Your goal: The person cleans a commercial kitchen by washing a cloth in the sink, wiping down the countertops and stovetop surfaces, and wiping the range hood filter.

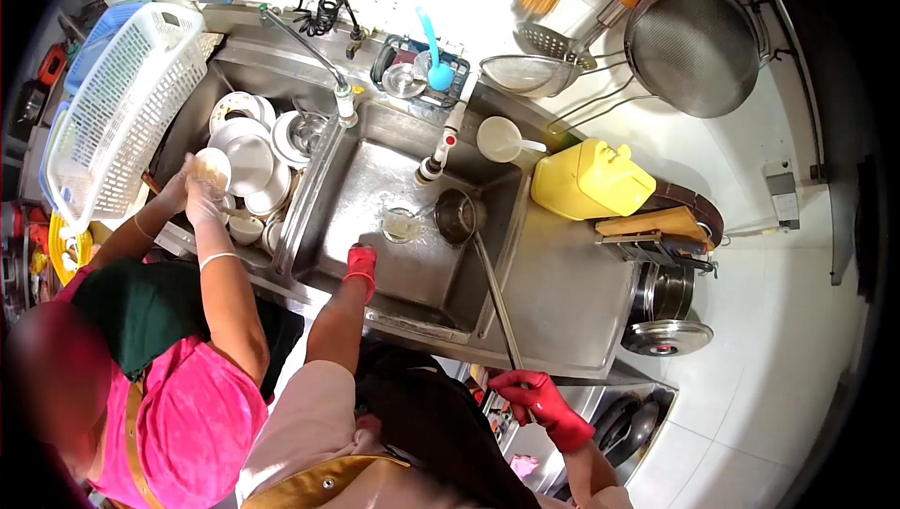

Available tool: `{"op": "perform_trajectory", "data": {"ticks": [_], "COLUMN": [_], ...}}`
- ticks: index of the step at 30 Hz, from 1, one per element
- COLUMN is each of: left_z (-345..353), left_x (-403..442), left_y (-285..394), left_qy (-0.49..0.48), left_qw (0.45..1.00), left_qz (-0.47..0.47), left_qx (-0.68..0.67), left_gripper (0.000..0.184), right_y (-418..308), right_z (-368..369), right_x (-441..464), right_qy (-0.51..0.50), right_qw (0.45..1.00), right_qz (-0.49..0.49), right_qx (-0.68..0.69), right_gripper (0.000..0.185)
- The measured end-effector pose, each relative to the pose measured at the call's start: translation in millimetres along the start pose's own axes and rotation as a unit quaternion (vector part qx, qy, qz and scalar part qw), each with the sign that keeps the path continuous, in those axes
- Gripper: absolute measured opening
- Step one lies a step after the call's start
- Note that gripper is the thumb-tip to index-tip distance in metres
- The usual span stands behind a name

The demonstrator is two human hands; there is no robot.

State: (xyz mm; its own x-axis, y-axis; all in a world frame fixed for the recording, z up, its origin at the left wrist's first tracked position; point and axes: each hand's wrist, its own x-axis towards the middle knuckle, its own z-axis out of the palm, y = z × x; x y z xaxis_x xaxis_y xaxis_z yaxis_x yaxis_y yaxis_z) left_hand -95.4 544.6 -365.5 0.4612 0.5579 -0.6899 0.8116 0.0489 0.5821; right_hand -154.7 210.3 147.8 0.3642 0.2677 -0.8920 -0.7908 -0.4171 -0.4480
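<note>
At lower right, our right hand (546, 408) grasps the ladle (456, 217); mid-frame, our left hand (360, 265) is at the sink (370, 181), grip unclear to us.

The left arm extends forward, its forearm (336, 329) bare between the pale sleeve (298, 415) and the short red glove at the wrist. The left hand (362, 263) points away from the body; its fingers are foreshortened and their closure is indeterminate. The right forearm (588, 473) angles forward and inward from the lower edge of view. The right hand (548, 408), also red-gloved, is positioned nearer the body, fingers directed leftward and bent. Grip closure is unclear.
</note>
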Motion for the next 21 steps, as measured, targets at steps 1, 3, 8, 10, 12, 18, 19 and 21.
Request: {"op": "perform_trajectory", "data": {"ticks": [1,3,8,10,12,18,19,21], "left_z": [0.5,-1.3,-1.4,-4.1,-8.1,-20.0,-17.1,-7.6], "left_x": [0.5,-4.5,-16.5,-19.1,-18.5,-25.7,-17.3,-3.2], "left_y": [-0.3,5.4,11.9,16.5,16.6,40.6,41.3,43.3], "left_qy": [-0.003,-0.002,0.024,0.022,0.013,0.057,0.071,0.091], "left_qw": [1.0,1.0,0.999,1.0,0.998,0.96,0.948,0.919], "left_qz": [0.006,-0.001,0.004,0.004,0.036,0.112,0.134,0.178], "left_qx": [0.007,0.009,-0.037,0.003,0.055,0.249,0.279,0.34], "left_gripper": [0.045,0.046,0.047,0.039,0.036,0.03,0.027,0.02], "right_y": [0.0,0.9,8.8,13.8,20.8,81.1,76.2,90.8], "right_z": [0.3,0.9,2.8,3.2,3.3,-7.5,-3.5,-9.0], "right_x": [-0.5,-1.0,1.2,4.0,6.5,6.9,-0.7,-11.8], "right_qy": [0.005,0.014,0.04,0.054,0.071,0.217,0.232,0.207], "right_qw": [1.0,0.999,0.997,0.993,0.984,0.849,0.848,0.877], "right_qz": [0.003,0.008,0.037,0.034,0.019,-0.155,-0.141,-0.197], "right_qx": [-0.016,-0.047,-0.06,-0.103,-0.163,-0.456,-0.455,-0.386], "right_gripper": [0.021,0.021,0.022,0.023,0.024,0.03,0.033,0.032]}}
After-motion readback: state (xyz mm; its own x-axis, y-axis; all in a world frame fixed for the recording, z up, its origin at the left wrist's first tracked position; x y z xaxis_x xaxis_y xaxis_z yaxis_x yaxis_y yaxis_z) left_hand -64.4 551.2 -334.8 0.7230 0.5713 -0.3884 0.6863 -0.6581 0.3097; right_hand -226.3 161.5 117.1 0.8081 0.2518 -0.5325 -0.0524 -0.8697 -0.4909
